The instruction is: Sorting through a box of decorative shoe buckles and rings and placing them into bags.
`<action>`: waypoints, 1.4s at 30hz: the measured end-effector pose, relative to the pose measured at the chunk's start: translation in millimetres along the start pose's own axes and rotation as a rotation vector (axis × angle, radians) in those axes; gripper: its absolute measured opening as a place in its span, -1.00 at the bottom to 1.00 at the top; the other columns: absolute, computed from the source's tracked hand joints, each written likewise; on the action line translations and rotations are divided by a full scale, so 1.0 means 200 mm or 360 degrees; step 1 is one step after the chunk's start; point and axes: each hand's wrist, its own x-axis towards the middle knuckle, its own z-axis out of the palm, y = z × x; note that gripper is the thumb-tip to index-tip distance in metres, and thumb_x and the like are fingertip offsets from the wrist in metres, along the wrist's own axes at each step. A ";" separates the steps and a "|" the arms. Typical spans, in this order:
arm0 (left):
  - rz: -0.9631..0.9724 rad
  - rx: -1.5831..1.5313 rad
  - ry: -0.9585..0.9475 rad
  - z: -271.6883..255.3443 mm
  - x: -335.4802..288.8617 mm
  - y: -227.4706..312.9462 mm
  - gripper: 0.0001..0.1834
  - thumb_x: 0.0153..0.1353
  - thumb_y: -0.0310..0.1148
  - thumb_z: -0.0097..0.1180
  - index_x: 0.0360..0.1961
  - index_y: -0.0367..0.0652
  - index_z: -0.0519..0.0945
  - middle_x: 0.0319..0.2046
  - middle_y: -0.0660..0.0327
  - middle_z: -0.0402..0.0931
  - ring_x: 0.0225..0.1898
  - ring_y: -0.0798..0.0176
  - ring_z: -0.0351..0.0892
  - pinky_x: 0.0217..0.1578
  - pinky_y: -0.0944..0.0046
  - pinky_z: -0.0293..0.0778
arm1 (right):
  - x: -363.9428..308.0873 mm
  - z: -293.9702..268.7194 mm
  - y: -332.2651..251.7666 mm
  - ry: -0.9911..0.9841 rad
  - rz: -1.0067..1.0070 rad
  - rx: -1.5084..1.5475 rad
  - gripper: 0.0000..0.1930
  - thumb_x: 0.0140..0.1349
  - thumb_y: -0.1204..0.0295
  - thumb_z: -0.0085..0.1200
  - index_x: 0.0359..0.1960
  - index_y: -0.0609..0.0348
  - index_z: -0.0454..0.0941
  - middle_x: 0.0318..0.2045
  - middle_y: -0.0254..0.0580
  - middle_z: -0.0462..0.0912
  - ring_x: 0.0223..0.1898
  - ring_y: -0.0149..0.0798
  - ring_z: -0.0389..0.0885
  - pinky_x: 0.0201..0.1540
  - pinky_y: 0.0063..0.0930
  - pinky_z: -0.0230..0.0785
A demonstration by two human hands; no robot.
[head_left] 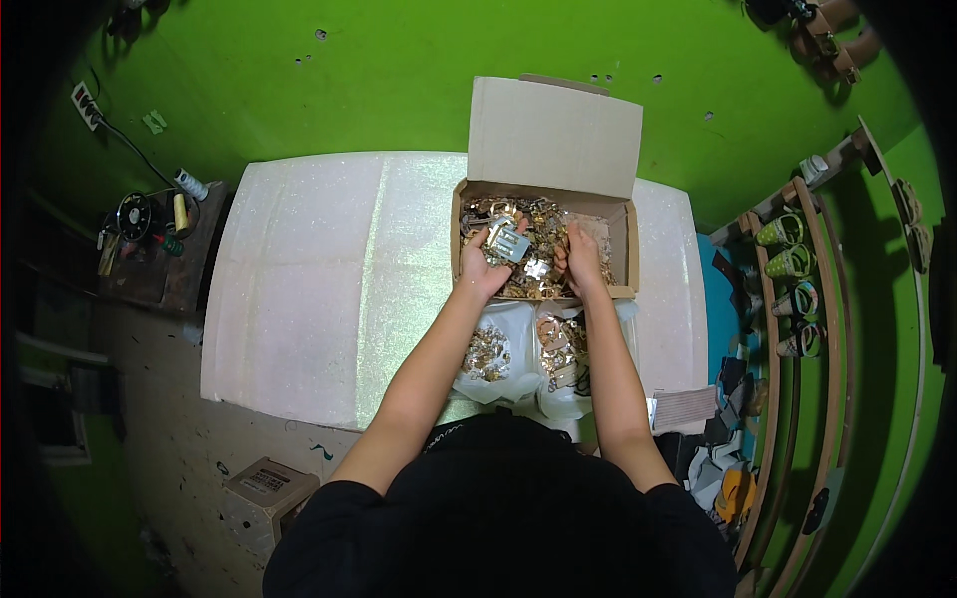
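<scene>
The left hand [481,267] is cupped, palm up, its fingers curled about a silver buckle [510,242] over the left part of the open box [555,135]. The right hand [586,257] is in the right part, thumb side up, fingers slightly bent; whether it pinches anything I cannot tell. Gold and silver fittings [538,269] heap the left and middle of the box, which sits at the far side of the pale table [299,279]. Nearer, between the forearms, two plastic bags [514,324] hold more metal pieces [487,355].
</scene>
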 end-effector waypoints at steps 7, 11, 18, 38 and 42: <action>-0.0034 0.0078 0.0020 -0.01 0.01 -0.01 -0.56 0.21 -0.26 -0.49 -0.01 -0.32 0.25 -0.03 0.03 0.31 0.03 0.11 0.28 0.01 0.16 0.23 | -0.07 -0.05 0.00 0.0034 -0.0128 0.0078 -0.74 0.22 0.24 -0.24 -0.40 0.21 0.31 -0.71 -0.35 0.33 -0.78 -0.55 0.19 -0.80 -0.73 -0.03; 0.0043 0.0062 -0.0023 0.00 0.04 0.00 -0.53 0.19 -0.27 -0.50 0.04 -0.36 0.16 0.02 -0.02 0.24 0.05 0.05 0.26 0.03 0.07 0.20 | -0.15 -0.11 -0.04 -0.0014 -0.0124 -0.0079 -0.79 0.21 0.28 -0.20 -0.37 0.18 0.33 -0.71 -0.45 0.28 -0.77 -0.61 0.14 -0.79 -0.75 -0.06; 0.0001 -0.0055 -0.0137 0.02 0.05 0.02 -0.57 0.20 -0.28 -0.49 0.01 -0.30 0.22 -0.01 0.06 0.29 0.04 0.11 0.28 0.01 0.07 0.20 | -0.39 -0.27 0.04 0.0602 -0.0098 -0.0471 -0.70 0.22 0.26 -0.23 -0.44 0.23 0.43 -0.70 -0.40 0.34 -0.69 -0.58 0.28 -0.73 -0.70 0.07; -0.0165 -0.0099 -0.0222 0.08 -0.18 -0.13 -0.55 0.20 -0.28 -0.52 0.07 -0.29 0.13 0.04 0.05 0.23 0.08 0.12 0.22 0.05 0.04 0.13 | -0.55 -0.57 0.21 0.1006 -0.0730 -0.1865 -0.78 -0.02 0.47 -0.01 -0.30 0.24 0.50 -0.37 0.08 0.51 -0.29 -0.02 0.48 -0.20 -0.33 0.29; -0.0160 -0.0107 -0.0261 0.07 -0.20 -0.11 -0.53 0.20 -0.29 -0.51 0.08 -0.30 0.11 0.04 0.05 0.23 0.08 0.12 0.22 0.06 0.04 0.13 | -0.61 -0.37 0.18 0.0779 -0.0561 -0.1841 -0.74 -0.03 0.41 -0.01 -0.26 0.21 0.46 -0.29 0.02 0.44 -0.24 0.03 0.44 -0.21 -0.25 0.30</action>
